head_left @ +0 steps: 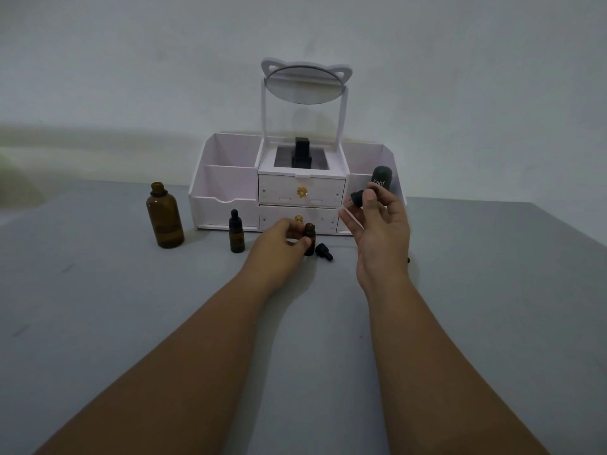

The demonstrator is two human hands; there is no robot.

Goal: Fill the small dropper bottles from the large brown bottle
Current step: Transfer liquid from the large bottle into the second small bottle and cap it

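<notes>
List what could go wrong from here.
Large brown bottle stands uncapped; reaching across could knock it over and spill.
Right hand pinches the dropper by fingertips; its glass tube might slip or snap.
Loose cap lies beside the open small bottle in the left hand; it may roll away.

Bench [98, 323]: near half open. Far edge: white organiser [230, 205] blocks; large brown bottle [165, 218], capped dropper bottle [236, 236], loose cap [324, 252] before it.
</notes>
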